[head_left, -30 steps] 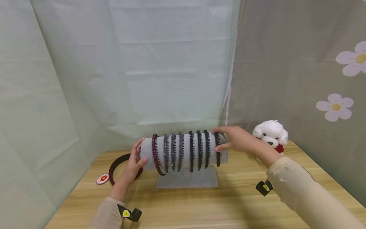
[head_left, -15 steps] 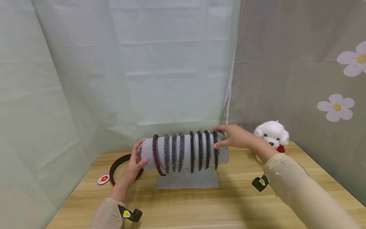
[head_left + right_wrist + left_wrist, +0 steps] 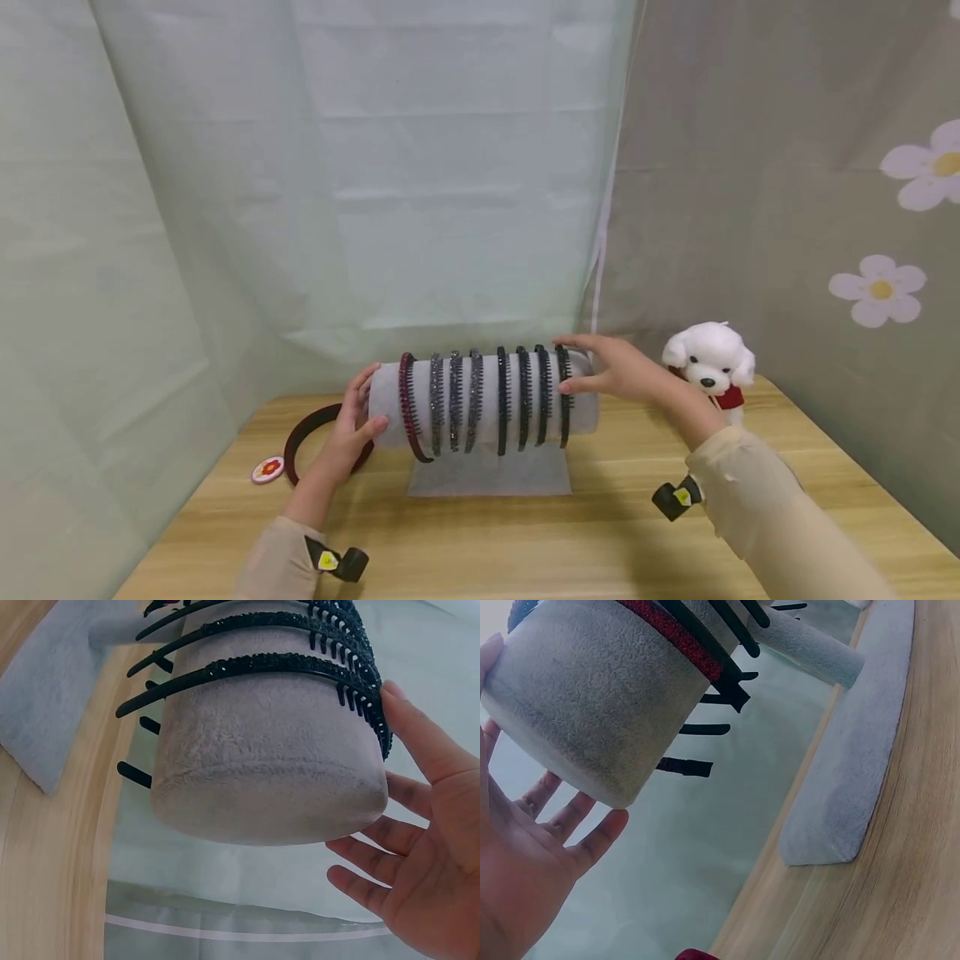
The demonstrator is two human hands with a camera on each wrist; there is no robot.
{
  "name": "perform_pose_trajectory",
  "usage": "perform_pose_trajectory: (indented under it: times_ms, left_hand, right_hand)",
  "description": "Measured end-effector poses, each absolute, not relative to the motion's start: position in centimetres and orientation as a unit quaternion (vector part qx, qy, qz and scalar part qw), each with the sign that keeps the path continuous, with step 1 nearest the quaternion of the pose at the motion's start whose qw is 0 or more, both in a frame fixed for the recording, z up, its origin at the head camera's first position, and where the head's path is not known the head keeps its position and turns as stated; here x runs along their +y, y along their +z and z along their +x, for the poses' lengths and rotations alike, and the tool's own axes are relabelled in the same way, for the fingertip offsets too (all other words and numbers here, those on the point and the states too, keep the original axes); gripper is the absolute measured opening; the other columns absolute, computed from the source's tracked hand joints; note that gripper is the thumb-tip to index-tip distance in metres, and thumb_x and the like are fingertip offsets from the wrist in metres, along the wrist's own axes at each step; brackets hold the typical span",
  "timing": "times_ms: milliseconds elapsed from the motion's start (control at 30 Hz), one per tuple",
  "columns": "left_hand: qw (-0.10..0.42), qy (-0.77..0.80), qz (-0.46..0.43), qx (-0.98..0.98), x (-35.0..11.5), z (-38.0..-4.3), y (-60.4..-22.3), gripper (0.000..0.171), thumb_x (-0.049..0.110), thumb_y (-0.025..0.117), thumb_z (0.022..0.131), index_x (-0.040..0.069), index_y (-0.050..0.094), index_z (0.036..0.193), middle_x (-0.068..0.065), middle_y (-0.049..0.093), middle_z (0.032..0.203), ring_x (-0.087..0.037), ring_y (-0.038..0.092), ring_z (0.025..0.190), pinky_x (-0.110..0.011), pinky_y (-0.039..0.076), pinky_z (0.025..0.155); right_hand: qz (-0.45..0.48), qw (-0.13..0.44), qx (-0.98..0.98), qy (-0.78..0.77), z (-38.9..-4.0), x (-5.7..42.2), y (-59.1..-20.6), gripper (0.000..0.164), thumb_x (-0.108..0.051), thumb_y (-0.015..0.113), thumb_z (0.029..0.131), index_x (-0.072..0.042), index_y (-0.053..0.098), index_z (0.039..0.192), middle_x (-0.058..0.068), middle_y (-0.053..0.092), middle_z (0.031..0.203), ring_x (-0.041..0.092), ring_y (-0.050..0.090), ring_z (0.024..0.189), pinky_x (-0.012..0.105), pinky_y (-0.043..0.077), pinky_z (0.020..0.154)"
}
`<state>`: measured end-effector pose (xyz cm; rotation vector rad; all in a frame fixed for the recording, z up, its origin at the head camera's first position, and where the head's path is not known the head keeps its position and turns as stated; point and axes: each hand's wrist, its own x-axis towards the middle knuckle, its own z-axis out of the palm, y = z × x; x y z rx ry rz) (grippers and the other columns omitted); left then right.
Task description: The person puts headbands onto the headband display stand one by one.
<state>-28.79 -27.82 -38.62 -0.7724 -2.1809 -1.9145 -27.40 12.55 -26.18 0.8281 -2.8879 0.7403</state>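
Note:
In the head view, a grey plush headband stand (image 3: pixel 487 400) holds several toothed headbands along its padded roll. A dark red sparkly one (image 3: pixel 408 407) is at the left, grey glittery ones (image 3: pixel 454 404) follow, and black ones (image 3: pixel 522 398) sit at the right. My left hand (image 3: pixel 354 425) grips the roll's left end, thumb in front and fingers behind. My right hand (image 3: pixel 618 367) has its fingers extended at the other end. Its thumb and index finger touch the rightmost black headband (image 3: pixel 564 400); the right wrist view shows a fingertip pressing its edge and other fingers spread beside the roll.
The stand's flat base (image 3: pixel 491 479) rests on a wooden table (image 3: pixel 480 550). A wide dark red headband (image 3: pixel 300 433) lies behind my left forearm, beside a round flower badge (image 3: pixel 268 470). A white plush dog (image 3: pixel 712 358) sits at the right, with curtains behind.
My right hand has shifted left along the roll, and the rightmost black headband has slid left with it, nearer its neighbours. My left hand has stayed on the left end.

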Motion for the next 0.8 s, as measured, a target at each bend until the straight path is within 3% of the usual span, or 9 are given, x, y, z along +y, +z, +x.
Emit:
perform_pose_trajectory:
  times_ms: [133, 333, 467, 600, 800]
  left_hand:
    - [0.071, -0.630, -0.260, -0.728, -28.0, -28.8, -38.5, 0.066, 0.023, 0.053, 0.098, 0.025, 0.016, 0.152, 0.007, 0.030, 0.146, -0.002, 0.045, 0.119, -0.019, 0.045, 0.089]
    - [0.085, -0.593, -0.250, -0.761, -28.1, -28.2, -38.1, 0.067, 0.018, 0.051, 0.098, 0.025, 0.015, 0.154, -0.013, 0.025, 0.152, 0.000, 0.043, 0.119, -0.018, 0.044, 0.089]
    - [0.108, -0.543, -0.235, -0.799, -28.1, -27.6, -37.6, 0.069, 0.014, 0.053, 0.097, 0.026, 0.017, 0.154, -0.017, 0.027, 0.152, -0.002, 0.042, 0.120, -0.019, 0.042, 0.091]
    - [0.140, -0.492, -0.219, -0.831, -27.9, -27.1, -37.2, 0.071, 0.013, 0.057, 0.094, 0.028, 0.021, 0.153, -0.014, 0.031, 0.152, -0.018, 0.043, 0.127, -0.037, 0.042, 0.098]
    - [0.176, -0.417, -0.213, -0.866, -27.9, -26.2, -37.3, 0.078, 0.022, 0.066, 0.088, 0.025, 0.023, 0.153, -0.020, 0.028, 0.151, -0.041, 0.030, 0.134, -0.068, 0.029, 0.099]
  right_hand:
    - [0.269, 0.049, -0.930, 0.246, -27.1, 12.7, -26.7, 0.074, -0.042, 0.071, 0.083, -0.015, 0.042, 0.145, 0.012, 0.045, 0.147, 0.036, 0.043, 0.134, 0.055, 0.036, 0.105]
    - [0.278, 0.073, -0.925, 0.247, -26.7, 13.2, -27.2, 0.074, -0.040, 0.074, 0.081, -0.014, 0.044, 0.144, 0.015, 0.045, 0.147, 0.037, 0.041, 0.135, 0.056, 0.034, 0.107]
    - [0.275, 0.076, -0.931, 0.228, -26.4, 13.7, -27.5, 0.077, -0.038, 0.074, 0.081, -0.012, 0.041, 0.145, 0.019, 0.035, 0.152, 0.042, 0.034, 0.138, 0.060, 0.033, 0.106]
    - [0.269, 0.081, -0.934, 0.221, -25.7, 14.5, -28.0, 0.078, -0.034, 0.075, 0.081, -0.012, 0.039, 0.147, 0.021, 0.021, 0.157, 0.047, 0.026, 0.140, 0.064, 0.030, 0.105]
    - [0.257, 0.092, -0.939, 0.210, -24.7, 15.6, -29.4, 0.084, -0.042, 0.073, 0.082, -0.011, 0.033, 0.149, 0.021, 0.022, 0.157, 0.047, 0.028, 0.139, 0.063, 0.030, 0.106]
